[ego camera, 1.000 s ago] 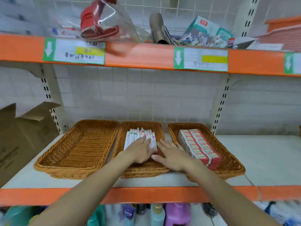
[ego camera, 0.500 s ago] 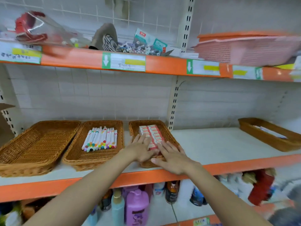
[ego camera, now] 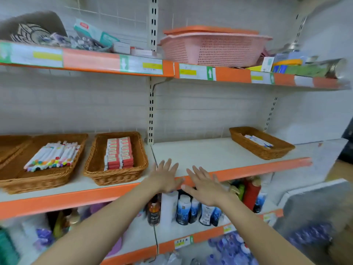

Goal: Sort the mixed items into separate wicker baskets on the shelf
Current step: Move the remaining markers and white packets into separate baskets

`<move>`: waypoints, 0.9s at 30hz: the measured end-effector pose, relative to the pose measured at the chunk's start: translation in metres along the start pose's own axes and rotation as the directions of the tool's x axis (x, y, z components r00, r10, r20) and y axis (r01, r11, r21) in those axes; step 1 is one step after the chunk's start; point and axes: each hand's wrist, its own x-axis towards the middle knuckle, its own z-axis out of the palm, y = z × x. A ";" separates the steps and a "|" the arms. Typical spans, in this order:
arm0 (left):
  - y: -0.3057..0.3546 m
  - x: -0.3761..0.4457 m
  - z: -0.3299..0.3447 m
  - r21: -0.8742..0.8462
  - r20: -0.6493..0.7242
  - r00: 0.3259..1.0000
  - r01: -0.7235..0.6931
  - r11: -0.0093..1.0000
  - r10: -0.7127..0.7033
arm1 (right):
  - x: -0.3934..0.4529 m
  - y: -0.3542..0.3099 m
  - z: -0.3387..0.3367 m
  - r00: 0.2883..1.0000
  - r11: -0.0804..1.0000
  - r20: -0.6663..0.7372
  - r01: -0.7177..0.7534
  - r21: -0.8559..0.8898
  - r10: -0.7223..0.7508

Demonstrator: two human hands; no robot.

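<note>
**Both hands held flat and empty over the shelf edge**

The white shelf with its orange front edge was seen across the view. Above it, a pink plastic basket was set on the upper shelf. Three filled wicker baskets were seen on the white shelf: the marker basket at the left, the box basket just beside it, and a far basket well apart to the right. Markers and red boxes were laid in rows. The left hand and right hand were spread open, fingers straight, nothing held.
</note>
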 end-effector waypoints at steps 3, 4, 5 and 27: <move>0.021 0.018 0.001 0.029 0.040 0.999 -0.010 1.000 0.009 | 0.004 0.027 0.003 0.999 0.999 -0.015 -0.036 0.005 0.036; 0.026 0.026 0.000 0.030 0.043 0.999 -0.013 0.999 0.011 | 0.007 0.036 0.003 0.999 0.999 -0.014 -0.045 0.008 0.045; 0.031 0.036 -0.002 0.031 0.043 0.999 -0.016 0.999 0.015 | 0.011 0.045 0.002 0.998 0.998 -0.010 -0.054 0.014 0.055; 0.189 0.245 -0.027 0.004 0.009 0.969 -0.247 0.969 0.247 | 0.083 0.265 -0.054 0.965 0.965 -0.037 -0.256 0.059 0.258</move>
